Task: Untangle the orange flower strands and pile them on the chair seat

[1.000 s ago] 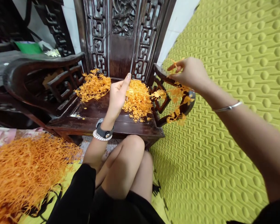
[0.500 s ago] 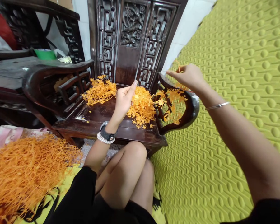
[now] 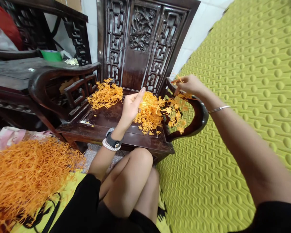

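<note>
My left hand (image 3: 131, 106) is closed over the chair seat, thumb pointing up, pinching one end of a strand of orange plastic pieces (image 3: 169, 110). That strand stretches right and dangles in front of the chair's right armrest. Near the top of this armrest, my right hand (image 3: 190, 85) is closed on orange pieces, with a thin bit poking up from its fingers. Behind and below my left hand lies an orange pile (image 3: 149, 121) on the dark wooden seat. A second orange pile (image 3: 106, 94) sits at the seat's left back.
A large heap of stringy orange pieces (image 3: 31, 171) is at the lower left, beside black straps. The carved chair (image 3: 133, 72) stands ahead, with another dark chair at left holding a green container (image 3: 51, 55). A yellow-green textured mat (image 3: 232, 129) rises on the right.
My right hand has moved slightly left and down, with the dangling orange pieces shifting too. My left hand keeps its pinch. The whole view has shifted a little.
</note>
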`<state>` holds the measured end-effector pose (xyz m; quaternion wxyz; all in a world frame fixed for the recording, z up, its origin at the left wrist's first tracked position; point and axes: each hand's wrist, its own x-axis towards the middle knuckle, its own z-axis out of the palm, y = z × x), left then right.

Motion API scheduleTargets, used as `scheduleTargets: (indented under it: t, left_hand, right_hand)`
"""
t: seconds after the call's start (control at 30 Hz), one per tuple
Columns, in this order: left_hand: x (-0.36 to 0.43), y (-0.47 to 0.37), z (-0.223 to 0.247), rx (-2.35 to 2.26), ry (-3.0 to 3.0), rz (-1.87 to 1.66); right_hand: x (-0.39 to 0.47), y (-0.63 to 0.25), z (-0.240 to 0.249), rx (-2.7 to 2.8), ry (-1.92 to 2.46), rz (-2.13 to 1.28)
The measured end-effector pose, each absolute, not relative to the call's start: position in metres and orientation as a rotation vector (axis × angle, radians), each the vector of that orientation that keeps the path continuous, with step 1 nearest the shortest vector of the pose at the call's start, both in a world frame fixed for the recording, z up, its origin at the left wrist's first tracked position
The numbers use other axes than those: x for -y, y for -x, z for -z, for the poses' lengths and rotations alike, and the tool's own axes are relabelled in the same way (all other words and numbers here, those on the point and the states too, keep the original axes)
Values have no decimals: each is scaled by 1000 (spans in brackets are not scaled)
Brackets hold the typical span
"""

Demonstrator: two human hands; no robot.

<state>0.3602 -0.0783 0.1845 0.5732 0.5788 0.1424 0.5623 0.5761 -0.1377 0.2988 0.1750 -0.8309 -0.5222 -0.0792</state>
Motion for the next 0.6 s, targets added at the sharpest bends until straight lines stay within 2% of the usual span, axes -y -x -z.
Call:
scheduleTargets:
  t: [0.17,0.4,0.47,0.6]
  left_hand:
    - [80,-356,-186,-310,-1337,-1321]
    - [78,-359,-181,-288,-1334,-1289]
    - [81,-362,-182,-259,-1344,-1292]
    - [91,-366,-186,-174,-1332,-1344]
  right_hand:
    - [120,-572,-290,1304,2370,438]
    - [122,-560,-288,1338,2366,457]
    - [137,-546,-292,1356,2242,332]
    - [183,-508,-302,1442,1891,-180]
